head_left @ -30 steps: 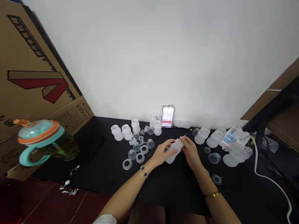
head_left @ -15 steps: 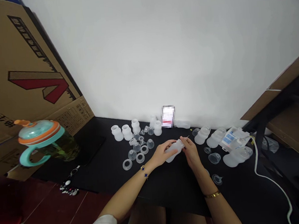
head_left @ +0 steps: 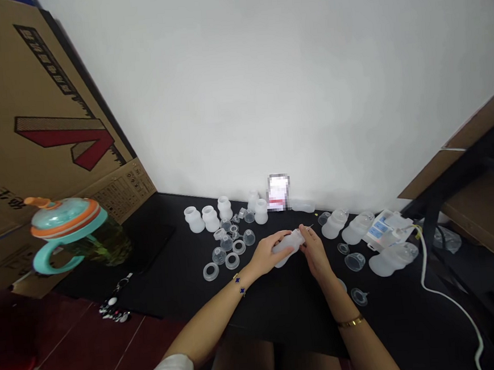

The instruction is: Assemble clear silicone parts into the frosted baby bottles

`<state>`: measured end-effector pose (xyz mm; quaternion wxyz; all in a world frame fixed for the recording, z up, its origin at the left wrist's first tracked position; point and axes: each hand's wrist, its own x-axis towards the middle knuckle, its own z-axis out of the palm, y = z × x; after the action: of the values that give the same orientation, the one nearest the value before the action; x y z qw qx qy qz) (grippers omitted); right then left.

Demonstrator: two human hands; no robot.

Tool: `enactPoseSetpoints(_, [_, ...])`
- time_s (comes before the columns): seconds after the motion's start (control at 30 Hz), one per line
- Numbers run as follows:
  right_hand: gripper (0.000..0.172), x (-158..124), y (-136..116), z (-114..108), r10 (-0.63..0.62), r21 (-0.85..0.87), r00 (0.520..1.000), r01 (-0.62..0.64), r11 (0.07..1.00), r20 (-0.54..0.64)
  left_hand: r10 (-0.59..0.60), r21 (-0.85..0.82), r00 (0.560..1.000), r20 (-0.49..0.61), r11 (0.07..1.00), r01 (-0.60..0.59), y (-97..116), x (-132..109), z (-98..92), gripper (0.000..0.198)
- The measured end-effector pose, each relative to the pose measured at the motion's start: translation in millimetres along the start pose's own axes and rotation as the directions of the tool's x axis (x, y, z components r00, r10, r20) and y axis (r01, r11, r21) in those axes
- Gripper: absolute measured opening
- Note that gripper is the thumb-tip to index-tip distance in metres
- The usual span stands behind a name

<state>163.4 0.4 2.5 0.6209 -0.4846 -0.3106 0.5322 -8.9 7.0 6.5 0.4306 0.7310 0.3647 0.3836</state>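
My left hand (head_left: 269, 254) is wrapped round a white translucent baby bottle (head_left: 285, 256), which lies tilted with its neck towards the right. At the neck, my right hand (head_left: 316, 253) is closed with its fingers pressed on the bottle's top end. A thin pale piece (head_left: 309, 226) sticks out past those fingertips; its kind I cannot make out. The bottle's mouth is mostly hidden by the fingers. Left of my hands lie white collar rings (head_left: 232, 261) and clear domed caps (head_left: 226, 243). To the right are a clear cap (head_left: 355, 262) and a clear nipple-like disc (head_left: 359, 297).
Several open white bottles (head_left: 194, 219) stand at the back left. Capped bottles (head_left: 334, 223) lie at the right beside a white box (head_left: 386, 229) and a white cable (head_left: 437, 290). A phone (head_left: 278, 193) leans on the wall. A large teal-handled jug (head_left: 79, 232) stands left.
Both hands keep hold of the bottle in nearly the same place. The right fingers have shifted very slightly at its neck; the things on the table are unmoved.
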Motion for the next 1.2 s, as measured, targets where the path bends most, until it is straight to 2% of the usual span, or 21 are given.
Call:
enactPoseSetpoints(0.17, [0.046,0.6,-2.9,0.0,0.037,0.055,0.999,-0.038,0.998,0.021,-0.023,-0.162,1.000,-0.007,0.987,0.021,0.1,1.5,-0.9,0.050])
enactPoseSetpoints(0.4, [0.034,-1.5,-6.9,-0.8,-0.076,0.049,0.995,0.073,0.996,0.057,-0.087,-0.355,0.996,0.012,0.931,0.086,-10.1,5.5,1.7,0.055])
enactPoseSetpoints(0.67, [0.036,-0.1,-4.2,-2.1,-0.112,0.041,0.993,0.111,0.993,0.022,-0.167,-0.526,0.984,0.059,0.833,0.173,-18.2,11.7,4.2,0.066])
enactPoseSetpoints(0.83, [0.034,-1.1,-5.6,-1.6,-0.110,0.037,0.994,0.109,0.993,0.027,-0.210,-0.562,0.975,0.073,0.799,0.214,-19.5,13.2,4.6,0.067])
enactPoseSetpoints(1.2, [0.032,0.9,-4.1,-1.9,-0.096,0.056,0.995,0.098,0.994,-0.025,-0.203,-0.569,0.975,0.096,0.792,0.221,-18.8,12.8,4.4,0.068])
